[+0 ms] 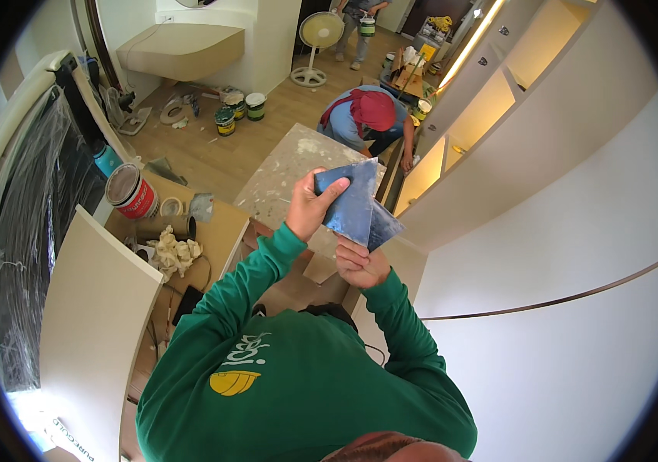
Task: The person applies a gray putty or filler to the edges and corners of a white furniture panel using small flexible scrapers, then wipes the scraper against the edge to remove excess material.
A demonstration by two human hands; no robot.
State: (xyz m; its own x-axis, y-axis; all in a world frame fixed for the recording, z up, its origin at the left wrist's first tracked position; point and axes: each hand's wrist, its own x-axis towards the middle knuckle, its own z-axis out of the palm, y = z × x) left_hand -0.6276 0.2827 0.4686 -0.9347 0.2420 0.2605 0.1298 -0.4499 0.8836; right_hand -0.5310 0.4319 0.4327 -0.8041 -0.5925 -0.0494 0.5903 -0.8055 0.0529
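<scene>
In front of my chest my left hand (309, 206) pinches a flat bluish metal putty spreader (350, 204), thumb on its face, the blade smeared pale. My right hand (363, 266) is closed just below it on a second putty spreader (385, 226). That one slants out behind the first, and their blades overlap and appear to touch. Fingers cover the grip ends of both. Beneath my hands lies a worktop board (279, 165) spotted with white filler.
A co-worker in a red head cover (373, 109) crouches beyond the board, by the lit shelves (490, 108). At left a bench carries a large red-labelled bucket (132, 192) and crumpled paper (175, 252). A fan (319, 35) and paint cans (225, 119) stand farther off. A white wall (560, 308) is close on my right.
</scene>
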